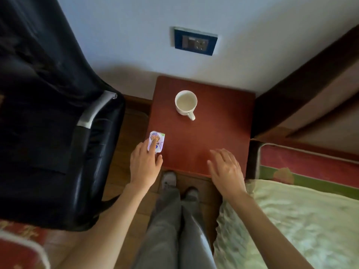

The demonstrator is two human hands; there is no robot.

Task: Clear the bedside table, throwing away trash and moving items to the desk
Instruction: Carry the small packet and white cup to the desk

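I am looking down at a small red-brown table [213, 133] that stands against a pale wall. A white mug [186, 102] sits on the table, toward the wall side, and its handle points back at me. I cannot tell if there is anything in the mug. A small packet [157, 140] with a purple and white picture lies at the left front corner of the table, right at the edge. My left hand [144, 166] reaches to the packet, with one straight finger lying on top of it and the thumb just beside its near end. The packet lies flat on the table. My right hand [226, 167] is over the right front part of the table, well apart from the mug, with its fingers spread and holding nothing. I cannot tell if it touches the table. A black chair [58, 133] stands to the left of the table. A bed [301, 210] with a pale green cover is to the right of the table. On the wall above the table there is a dark blue socket plate [195, 41]. In front of the table I see grey trouser legs and two shoes on a wooden floor [132, 123].
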